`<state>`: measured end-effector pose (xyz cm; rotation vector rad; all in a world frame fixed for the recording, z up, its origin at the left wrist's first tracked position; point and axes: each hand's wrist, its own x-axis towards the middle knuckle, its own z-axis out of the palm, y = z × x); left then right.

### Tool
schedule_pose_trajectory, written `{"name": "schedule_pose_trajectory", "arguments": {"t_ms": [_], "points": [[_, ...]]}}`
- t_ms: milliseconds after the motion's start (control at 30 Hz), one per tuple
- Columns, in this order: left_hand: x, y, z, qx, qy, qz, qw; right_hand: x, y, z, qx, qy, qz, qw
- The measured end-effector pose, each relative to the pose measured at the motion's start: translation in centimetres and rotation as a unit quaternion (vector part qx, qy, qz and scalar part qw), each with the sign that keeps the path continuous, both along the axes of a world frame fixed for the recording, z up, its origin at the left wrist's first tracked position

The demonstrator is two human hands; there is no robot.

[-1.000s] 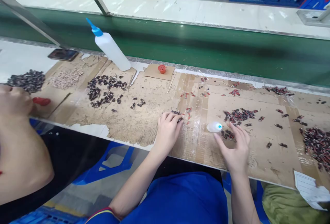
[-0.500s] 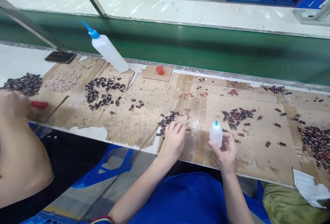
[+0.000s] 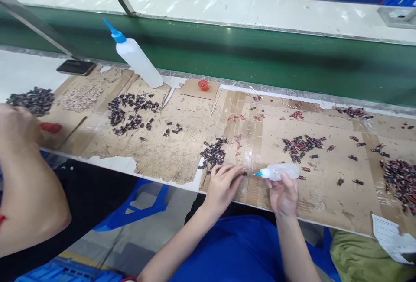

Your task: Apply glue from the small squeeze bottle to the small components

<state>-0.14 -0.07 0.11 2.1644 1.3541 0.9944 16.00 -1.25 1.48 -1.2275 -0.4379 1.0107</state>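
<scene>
My left hand [image 3: 224,182] pinches a small dark part [image 3: 243,173] at its fingertips, just beside a pile of black parts [image 3: 213,153]. In my right hand [image 3: 284,193] is a small translucent bottle [image 3: 282,171], tipped on its side, its blue nozzle pointing left toward the pinched part without touching it. Behind my right hand, a cluster of red and black parts [image 3: 302,145] lies on the cardboard [image 3: 269,130]. A larger heap of such parts [image 3: 401,182] is at the far right.
A large white bottle [image 3: 139,63] leans near the green belt [image 3: 227,52]. A red cap [image 3: 203,85] sits on a cardboard piece. Another person's arm [image 3: 29,173] reaches in at left, near black parts [image 3: 32,100] and a phone [image 3: 76,67].
My right hand has tipped the small bottle from upright to sideways, nozzle to the left. My left hand has moved slightly down and right, and the dark part now shows at its fingertips.
</scene>
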Motion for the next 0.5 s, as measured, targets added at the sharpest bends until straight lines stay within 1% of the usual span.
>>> {"name": "schedule_pose_trajectory", "arguments": {"t_ms": [67,133,200,267,367,500], "points": [[0.1,0.0,0.1,0.002,-0.002,0.005,1.000,-0.1,-0.1,-0.3,-0.010,-0.048,0.004,0.999],[0.2,-0.1,0.2,0.000,-0.001,0.010,1.000,-0.2,-0.3,-0.6,-0.028,-0.121,0.015,0.992],[0.2,-0.2,0.2,-0.011,0.003,0.015,1.000,-0.3,-0.7,-0.6,-0.048,-0.200,0.017,0.978],[0.2,-0.2,0.3,-0.023,0.007,0.020,1.000,-0.4,-1.0,-0.6,-0.062,-0.256,0.004,0.965],[0.2,-0.2,0.3,-0.024,0.008,0.023,0.999,-0.6,-1.1,-0.5,-0.065,-0.290,-0.022,0.955],[0.3,-0.3,0.2,-0.027,0.010,0.027,0.999,-0.7,-1.1,-0.4,-0.065,-0.308,-0.009,0.949]]}}
